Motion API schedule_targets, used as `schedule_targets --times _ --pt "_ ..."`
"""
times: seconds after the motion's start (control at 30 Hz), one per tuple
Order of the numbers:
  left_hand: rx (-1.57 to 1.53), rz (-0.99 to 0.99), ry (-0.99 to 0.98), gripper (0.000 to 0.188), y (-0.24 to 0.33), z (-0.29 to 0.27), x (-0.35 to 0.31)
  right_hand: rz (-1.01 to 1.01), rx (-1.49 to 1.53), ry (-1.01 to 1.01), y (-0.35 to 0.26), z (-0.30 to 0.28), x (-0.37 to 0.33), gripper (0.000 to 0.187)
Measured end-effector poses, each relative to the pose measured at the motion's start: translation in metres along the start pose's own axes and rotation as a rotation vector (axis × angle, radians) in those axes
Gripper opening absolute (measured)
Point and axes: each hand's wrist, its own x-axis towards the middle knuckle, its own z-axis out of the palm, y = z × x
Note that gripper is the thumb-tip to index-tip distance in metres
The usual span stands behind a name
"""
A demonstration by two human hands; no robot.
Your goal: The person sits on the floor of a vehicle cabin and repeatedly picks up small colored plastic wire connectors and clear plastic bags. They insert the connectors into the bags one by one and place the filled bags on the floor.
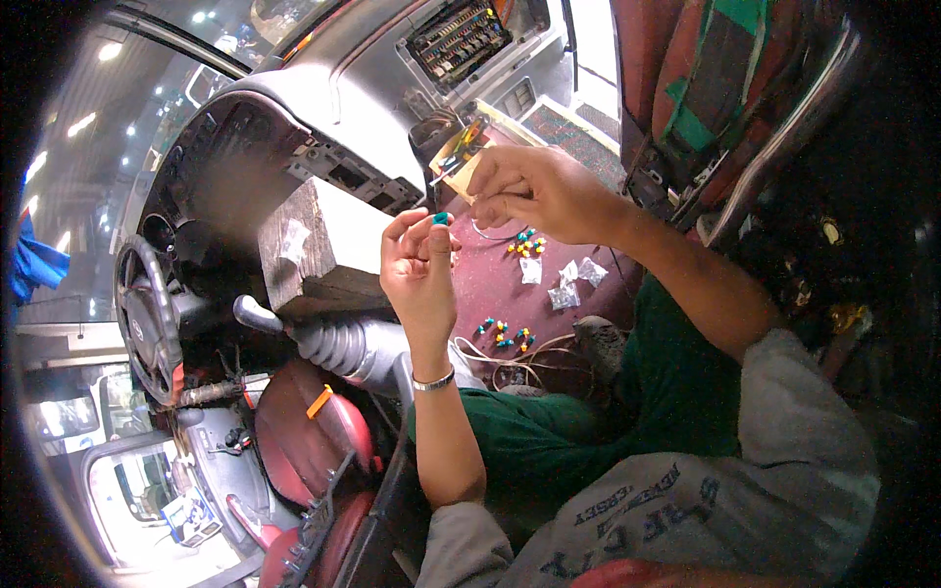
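Note:
In the middle, my left hand point(420, 269) is raised with the fingertips pinched on a small teal piece point(440, 219); its exact kind is too small to tell. My right hand point(529, 191) hovers just to the right of it, fingers curled and thumb pressed toward them. Whatever may be between those fingertips does not show clearly. Behind the right hand stands a yellowish box point(461, 176) with hand tools in it. Below the hands, small blue and yellow pieces point(526, 243) lie on the dark red floor, with another scatter of such pieces point(504, 335) nearer me.
Small clear plastic bags point(565, 294) lie on the floor. A wooden block point(312, 245) stands left of my left hand, beside a gear lever point(259, 315) and steering wheel point(147, 318). An uncovered fuse panel point(461, 44) is at the top. Pale cable point(544, 351) loops near my feet.

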Motion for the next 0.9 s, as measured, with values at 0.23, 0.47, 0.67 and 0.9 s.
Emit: schedule_targets --times 0.23,0.47,0.67,0.9 --pt "0.019 0.002 -0.029 0.019 -0.002 -0.006 -0.001 0.397 0.178 -0.034 -0.026 -0.003 0.007 0.019" --pt "-0.016 -0.026 -0.028 0.021 -0.003 -0.002 -0.001 0.253 0.083 0.002 -0.023 0.003 0.006 0.02" --pt "0.024 -0.05 -0.028 0.022 -0.001 -0.002 -0.001 0.339 0.104 -0.011 -0.02 0.002 0.003 0.015" --pt "0.102 -0.039 -0.038 0.023 0.001 -0.003 -0.003 0.331 0.073 -0.035 -0.025 0.004 0.004 0.015"
